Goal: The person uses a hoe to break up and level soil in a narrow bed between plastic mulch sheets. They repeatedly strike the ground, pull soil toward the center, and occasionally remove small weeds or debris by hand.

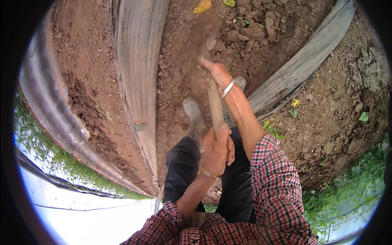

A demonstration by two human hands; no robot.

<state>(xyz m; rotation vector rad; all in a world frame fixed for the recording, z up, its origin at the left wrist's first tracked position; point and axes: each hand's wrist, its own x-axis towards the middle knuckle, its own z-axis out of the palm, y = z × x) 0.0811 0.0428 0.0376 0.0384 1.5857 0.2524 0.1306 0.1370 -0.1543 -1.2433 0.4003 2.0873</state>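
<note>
My left hand (pixel 212 151) is wrapped around the near end of a wooden tool handle (pixel 216 105), in front of my thighs. Further along the same handle my right hand (pixel 216 73), with a pale bangle (pixel 228 88) at the wrist, grips it too. The far end of the tool (pixel 210 43) is blurred against the brown soil (pixel 180 52), so its kind cannot be told. Loose clods (pixel 245 38) lie just beyond and to the right of it. My boots (pixel 191 107) stand on the soil on either side of the handle.
A long strip of grey woven ground cover (pixel 137 61) runs along the left, another (pixel 306 58) slants along the right. Corrugated sheeting (pixel 52 82) edges the far left. Fallen leaves (pixel 202 6) dot the soil. Green plants (pixel 346 196) grow at the lower right.
</note>
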